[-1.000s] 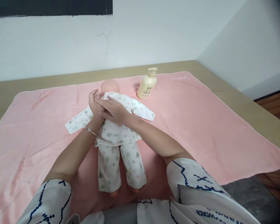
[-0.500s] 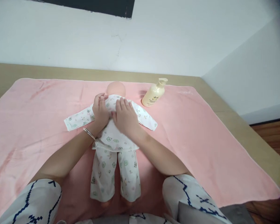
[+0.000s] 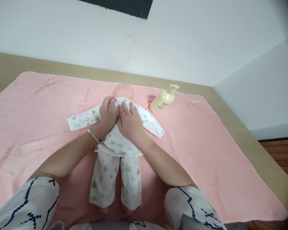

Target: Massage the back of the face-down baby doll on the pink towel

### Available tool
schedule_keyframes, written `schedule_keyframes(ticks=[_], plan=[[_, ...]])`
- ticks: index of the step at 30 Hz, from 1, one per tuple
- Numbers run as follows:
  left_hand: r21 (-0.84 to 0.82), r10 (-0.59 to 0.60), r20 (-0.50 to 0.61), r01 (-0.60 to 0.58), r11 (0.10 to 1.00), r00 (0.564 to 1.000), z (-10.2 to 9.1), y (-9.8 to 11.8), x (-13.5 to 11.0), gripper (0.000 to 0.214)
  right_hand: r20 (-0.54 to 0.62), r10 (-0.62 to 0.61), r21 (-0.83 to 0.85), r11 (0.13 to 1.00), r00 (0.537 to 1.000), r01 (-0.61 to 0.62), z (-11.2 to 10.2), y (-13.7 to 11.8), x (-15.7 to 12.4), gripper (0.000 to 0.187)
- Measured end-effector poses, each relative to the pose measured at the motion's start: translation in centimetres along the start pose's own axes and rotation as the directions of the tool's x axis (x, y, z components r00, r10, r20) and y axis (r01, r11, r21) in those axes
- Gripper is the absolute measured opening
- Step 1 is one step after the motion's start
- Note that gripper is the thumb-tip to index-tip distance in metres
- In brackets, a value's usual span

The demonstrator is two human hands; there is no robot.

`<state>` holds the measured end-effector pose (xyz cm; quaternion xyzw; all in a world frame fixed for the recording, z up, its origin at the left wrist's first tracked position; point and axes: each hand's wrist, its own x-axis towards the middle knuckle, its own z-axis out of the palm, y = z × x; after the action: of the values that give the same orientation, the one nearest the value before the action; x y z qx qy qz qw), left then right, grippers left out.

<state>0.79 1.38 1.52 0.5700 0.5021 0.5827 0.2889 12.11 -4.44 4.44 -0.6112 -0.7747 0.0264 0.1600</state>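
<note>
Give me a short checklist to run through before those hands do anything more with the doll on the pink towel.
1. Doll lies full length on the pink towel, head away from the person: ok.
2. Right hand lies flat and open on the doll's shirt: ok.
3. Left hand sits at the collar with fingers curled; whether it pinches the cloth: cannot tell.
4. Sleeves lie spread out to both sides: ok.
5. Pump bottle is apart from the doll, not touching the nearer sleeve: ok.
6. Doll face up or face down: cannot tell.
</note>
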Motion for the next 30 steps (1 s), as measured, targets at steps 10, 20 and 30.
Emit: schedule_keyframes(ticks=[10, 20, 30], plan=[[0.287, 0.183, 0.145, -0.218, 0.933, 0.972, -0.1, -0.7, -0.5, 0.026, 0.012, 0.152, 0.078, 0.985, 0.988, -0.152, -0.2, 3.4, 1.7, 0.062], [0.388, 0.299, 0.216, -0.362, 0.848, 0.93, -0.9, -1.2, -0.9, 0.026, 0.025, -0.033, 0.096, 0.995, 0.999, 0.03, 0.2, 2.5, 1.4, 0.053], [0.442, 0.092, 0.319, -0.234, 0.866, 0.943, -1.0, -0.6, -1.6, 0.046, -0.046, 0.178, -0.082, 0.98, 0.983, -0.181, 0.0, 0.1, -0.2, 0.059]])
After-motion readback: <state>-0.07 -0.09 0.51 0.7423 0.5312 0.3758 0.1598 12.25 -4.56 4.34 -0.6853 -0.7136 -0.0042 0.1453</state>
